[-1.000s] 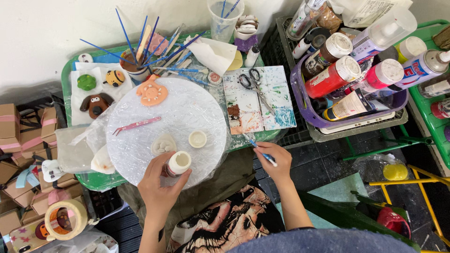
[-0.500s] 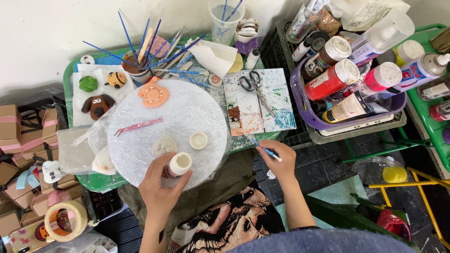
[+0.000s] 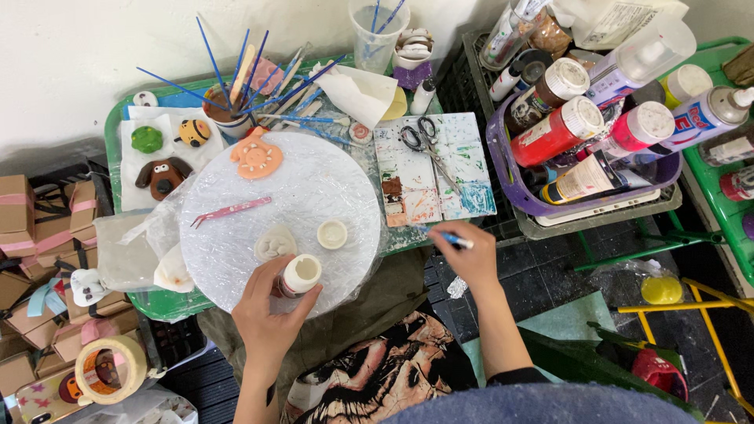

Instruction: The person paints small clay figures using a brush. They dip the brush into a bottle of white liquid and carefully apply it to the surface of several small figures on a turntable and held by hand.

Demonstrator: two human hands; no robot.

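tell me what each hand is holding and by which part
The left hand grips a small white paint jar around its body, open mouth up. The right hand pinches a blue-handled brush near its middle, over the palette's edge.

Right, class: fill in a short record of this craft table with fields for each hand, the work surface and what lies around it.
Left hand: left hand in a grip round a small white bottle, cap off
Right hand: right hand holds a blue-handled brush
Surface: round wrapped board on a green tray
On board: white cap, pink tweezers, orange clay figure
Beside: paint-stained palette with scissors
Far right: purple basket of paint bottles
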